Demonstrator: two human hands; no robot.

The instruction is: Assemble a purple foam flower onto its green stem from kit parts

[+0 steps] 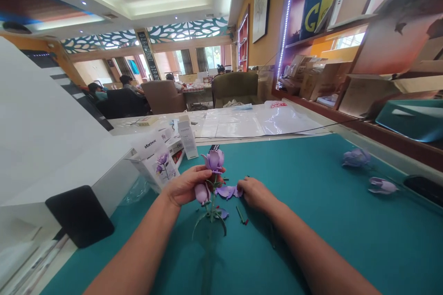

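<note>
My left hand (187,186) grips the green stem of a purple foam artificial flower (213,160), just below its open bloom. A closed purple bud (202,192) hangs beside that hand, and green leaves spread lower down the stem. My right hand (255,193) rests with bunched fingers at the edge of loose purple petals (226,191) on the teal mat (311,239). A short green stem piece with red ends (241,215) lies just below that hand. Its fingertips hide anything they might pinch.
Two more purple foam blooms (356,157) (382,185) lie on the mat at the right. A printed flower-kit box (155,161) and a black stand (79,215) are at the left. Plastic sheeting (242,120) covers the table beyond, and seated people work farther back.
</note>
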